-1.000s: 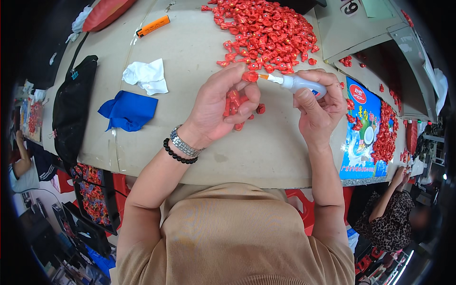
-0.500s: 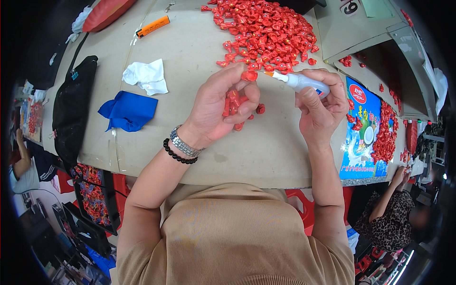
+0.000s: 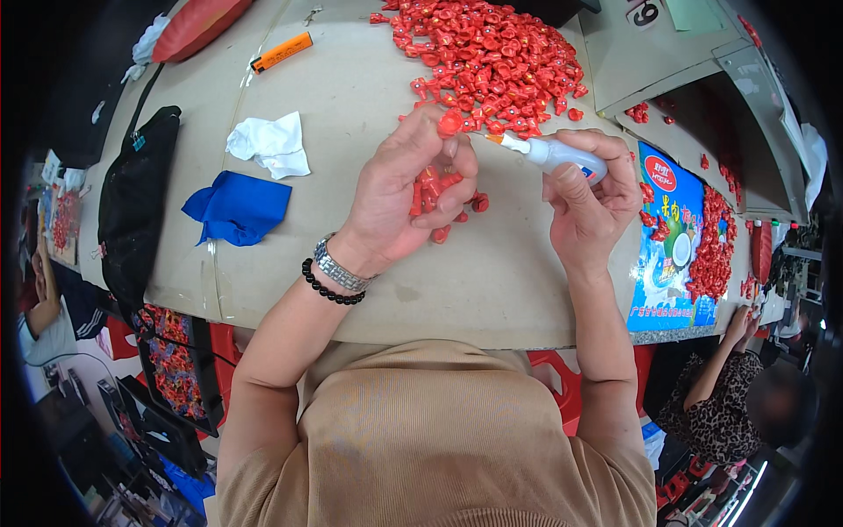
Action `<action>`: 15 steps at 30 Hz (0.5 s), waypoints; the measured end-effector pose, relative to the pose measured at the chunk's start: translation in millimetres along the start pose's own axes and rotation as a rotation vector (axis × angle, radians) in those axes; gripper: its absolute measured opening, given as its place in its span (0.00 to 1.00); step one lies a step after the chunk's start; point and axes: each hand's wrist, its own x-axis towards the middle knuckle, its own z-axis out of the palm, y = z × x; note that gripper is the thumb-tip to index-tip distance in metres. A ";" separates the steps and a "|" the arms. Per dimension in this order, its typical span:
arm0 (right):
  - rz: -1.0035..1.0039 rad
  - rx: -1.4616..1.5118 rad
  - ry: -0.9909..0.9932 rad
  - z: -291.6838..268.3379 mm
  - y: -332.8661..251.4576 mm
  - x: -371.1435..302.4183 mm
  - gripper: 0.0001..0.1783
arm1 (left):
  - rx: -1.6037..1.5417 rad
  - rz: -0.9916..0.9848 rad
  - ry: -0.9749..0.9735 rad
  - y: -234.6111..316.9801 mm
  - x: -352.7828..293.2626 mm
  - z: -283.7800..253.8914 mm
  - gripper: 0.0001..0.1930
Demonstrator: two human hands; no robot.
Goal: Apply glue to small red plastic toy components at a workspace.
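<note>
Between thumb and forefinger my left hand pinches a small red plastic piece; several more red pieces sit in its curled palm. My right hand is closed round a small translucent squeeze bottle with a white neck and a thin orange-based nozzle. The nozzle points left, its tip close to the pinched piece; whether they touch I cannot tell. Just beyond both hands lies a big heap of like red pieces. A couple of loose ones rest on the table under my left hand.
A blue cloth, a white tissue and an orange marker-shaped object lie at left, near a black bag. A grey metal cabinet stands at right, beside a blue printed sheet with red pieces. A co-worker sits far right.
My left fingertips have shifted slightly up and left with the pinched red piece, widening the gap to the nozzle. My right hand has barely moved and keeps the bottle.
</note>
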 end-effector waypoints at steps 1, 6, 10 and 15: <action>0.009 0.002 0.007 0.4 -0.2 0.0 0.13 | 0.000 0.000 0.000 -0.2 0.1 -0.4 0.11; 0.012 0.005 0.001 -0.1 -0.5 -0.6 0.13 | 0.010 0.030 -0.039 -2.7 0.9 -3.2 0.10; 0.018 0.006 0.005 -0.2 1.2 -0.6 0.13 | 0.011 0.016 -0.037 -2.7 0.4 -3.5 0.10; 0.036 0.001 0.001 0.5 0.7 -0.5 0.13 | 0.005 0.028 -0.049 -2.1 0.2 -2.7 0.10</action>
